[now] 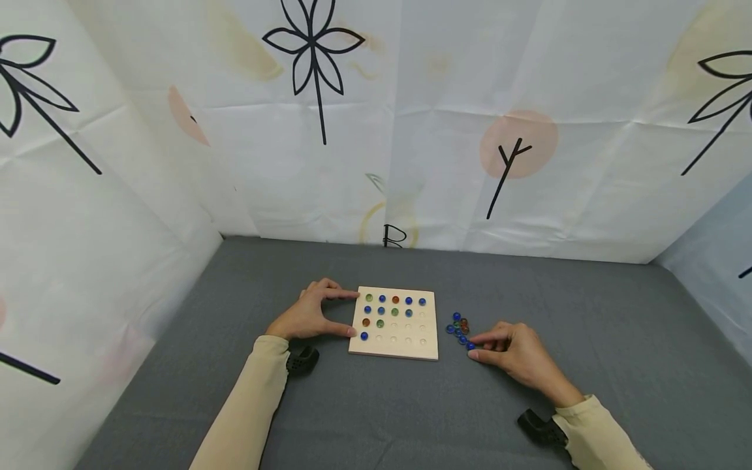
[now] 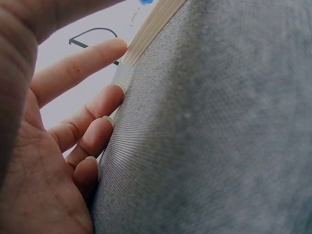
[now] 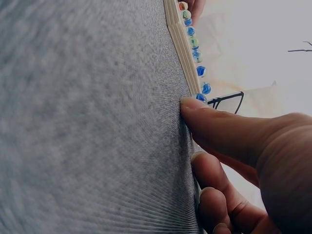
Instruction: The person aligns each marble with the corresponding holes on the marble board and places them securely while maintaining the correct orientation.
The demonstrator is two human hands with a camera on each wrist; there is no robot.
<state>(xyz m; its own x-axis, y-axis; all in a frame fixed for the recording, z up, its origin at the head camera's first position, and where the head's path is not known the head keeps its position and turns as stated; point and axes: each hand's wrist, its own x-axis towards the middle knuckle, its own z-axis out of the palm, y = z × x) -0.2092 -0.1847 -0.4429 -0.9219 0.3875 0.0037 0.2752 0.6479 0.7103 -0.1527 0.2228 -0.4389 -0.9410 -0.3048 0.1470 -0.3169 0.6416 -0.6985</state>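
A pale wooden board (image 1: 401, 331), square-edged, lies flat near the middle of the grey surface, its round dimples set in 4 rows of 5. 12 glossy glass marbles (image 1: 382, 298) sit in it, blue, green and reddish; bare dimples lie mostly toward the right and near edges. The left hand (image 1: 314, 311) has thumb and index finger spread wide, their tips touching the board's left edge. Beyond the right edge, across a strip of bare cloth, loose marbles (image 1: 457, 333) cluster. The right hand (image 1: 517, 352) pinches 1 blue marble (image 1: 470, 346) at the cluster's near end between thumb and index finger. Grey woven-looking cloth (image 1: 376, 411) stretches wide in front and behind, reaching a creased white sheet (image 1: 440, 196).
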